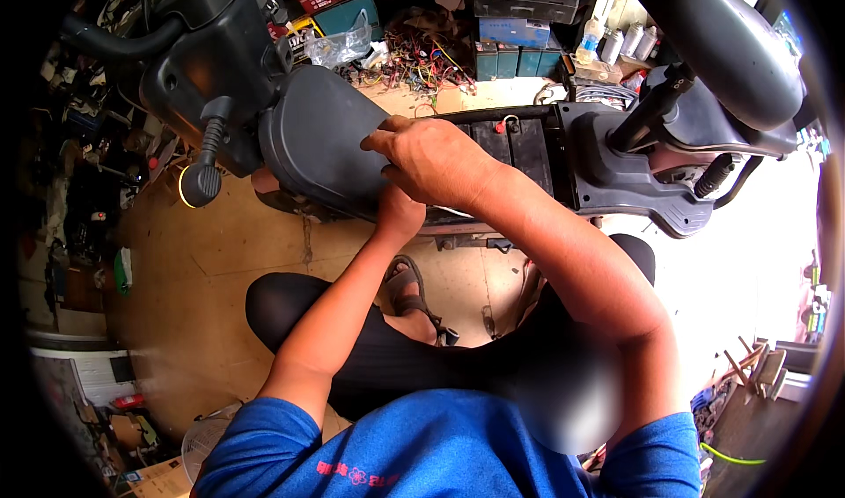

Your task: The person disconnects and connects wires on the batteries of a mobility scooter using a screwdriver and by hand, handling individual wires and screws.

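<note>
A black padded scooter seat or cover [326, 137] lies left of a long open compartment in the frame. My right hand [440, 159] reaches over its right edge, fingers bent and pointing left; whatever lies between them is hidden. Just below it, my left hand [402, 212] is at the near side of the same edge, its fingers hidden behind my right hand and the cover. In the compartment beside my right hand sit dark batteries [531, 150], with a red terminal cap [502, 126] on one.
The scooter's front column [202, 76] stands left, a rounded footrest [202, 184] jutting toward me. At right rises a large dark seat [731, 45] on a post. Behind are tangled wires [422, 58], boxes [519, 5] and spray cans [632, 40]. My knees flank the near side.
</note>
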{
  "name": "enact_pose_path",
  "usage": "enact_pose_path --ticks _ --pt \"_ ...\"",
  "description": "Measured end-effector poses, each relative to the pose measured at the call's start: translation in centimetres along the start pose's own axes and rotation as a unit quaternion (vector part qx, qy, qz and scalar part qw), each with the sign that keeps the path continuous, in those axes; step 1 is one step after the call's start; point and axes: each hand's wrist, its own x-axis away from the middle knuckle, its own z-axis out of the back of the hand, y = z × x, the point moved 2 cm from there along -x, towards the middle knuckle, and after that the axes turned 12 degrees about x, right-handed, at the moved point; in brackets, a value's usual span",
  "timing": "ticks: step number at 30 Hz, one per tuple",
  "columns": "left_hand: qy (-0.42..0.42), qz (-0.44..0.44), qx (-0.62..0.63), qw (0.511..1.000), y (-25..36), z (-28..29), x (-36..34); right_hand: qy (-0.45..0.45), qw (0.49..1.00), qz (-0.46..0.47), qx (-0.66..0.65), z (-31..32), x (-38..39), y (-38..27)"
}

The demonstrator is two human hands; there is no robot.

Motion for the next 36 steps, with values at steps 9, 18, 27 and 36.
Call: enact_pose_path --ticks 9,18,27,36 --pt "-0.011 0.004 -0.016 1.0 -1.2 0.1 0.6 0.001 1.0 0.009 -0.002 -0.2 0.0 0.1" --pt "-0.124 0.142 -0.169 0.968 2.5 -0.9 3.5 -0.003 1.0 0.004 0.002 -1.0 0.2 0.8" --pt "-0.218 0.074 -0.116 0.966 2.5 -3.9 2.4 -0.018 1.0 -0.006 0.015 -1.1 0.0 0.6" --pt "-0.071 0.04 -0.05 0.995 -0.9 -6.4 3.2 -0.016 0.998 0.043 -0.032 -1.3 -0.4 0.3"
